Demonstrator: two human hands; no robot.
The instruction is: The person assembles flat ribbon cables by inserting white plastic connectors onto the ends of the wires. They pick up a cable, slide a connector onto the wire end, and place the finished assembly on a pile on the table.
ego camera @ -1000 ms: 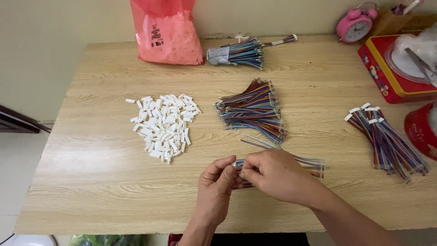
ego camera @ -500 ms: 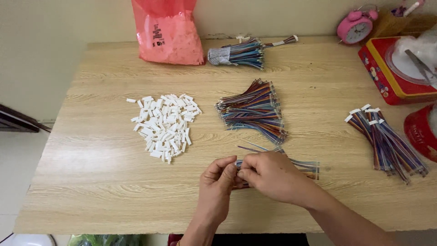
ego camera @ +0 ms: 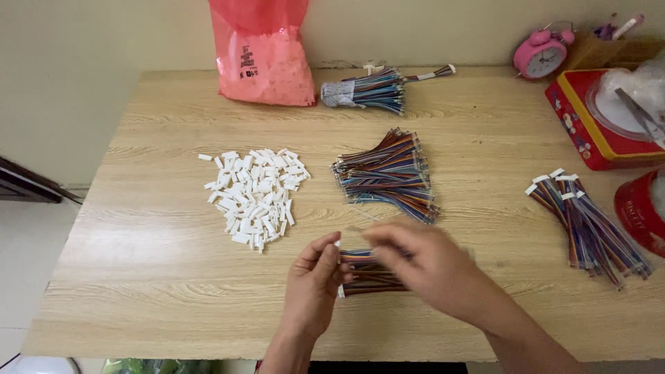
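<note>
Right hand [ego camera: 429,266] now slid rightward, blurred, grip unclear, left hand [ego camera: 315,284] fingers pinching wire bundle [ego camera: 367,273], pink bag [ego camera: 267,59] at table's far edge

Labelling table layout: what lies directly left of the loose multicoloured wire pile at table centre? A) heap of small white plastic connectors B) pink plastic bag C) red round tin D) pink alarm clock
A: the heap of small white plastic connectors lies on the wooden table just left of the loose multicoloured wire pile.
</note>
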